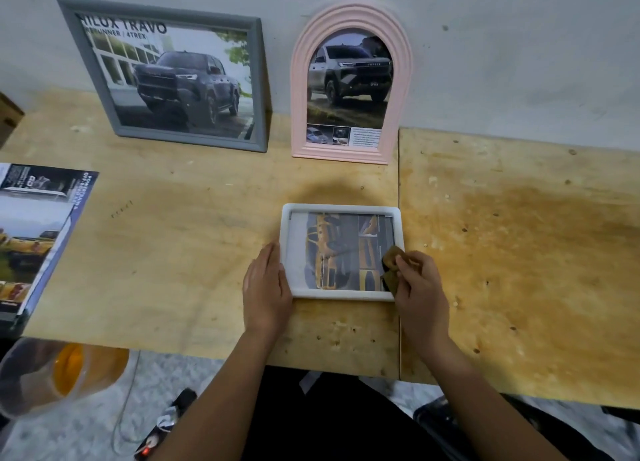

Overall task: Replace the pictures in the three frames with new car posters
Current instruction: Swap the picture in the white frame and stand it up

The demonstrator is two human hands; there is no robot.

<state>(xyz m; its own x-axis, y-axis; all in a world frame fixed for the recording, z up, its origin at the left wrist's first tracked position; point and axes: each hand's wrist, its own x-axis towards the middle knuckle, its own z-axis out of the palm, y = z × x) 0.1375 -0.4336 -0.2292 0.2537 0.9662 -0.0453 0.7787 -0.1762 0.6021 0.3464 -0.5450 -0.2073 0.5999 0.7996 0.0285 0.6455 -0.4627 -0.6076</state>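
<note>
A small white frame lies flat on the plywood table, showing a yellow car picture. My left hand rests flat against the frame's left edge with straight fingers. My right hand pinches a brown cloth-like piece over the frame's right side. A grey frame with a dark pickup poster leans on the wall at the back left. Beside it leans a pink arched frame with another pickup poster.
Car brochure pages lie at the table's left edge. A clear plastic container with an orange lid sits below the table at lower left. Cables and a power strip lie on the floor. A cardboard box corner shows at far left.
</note>
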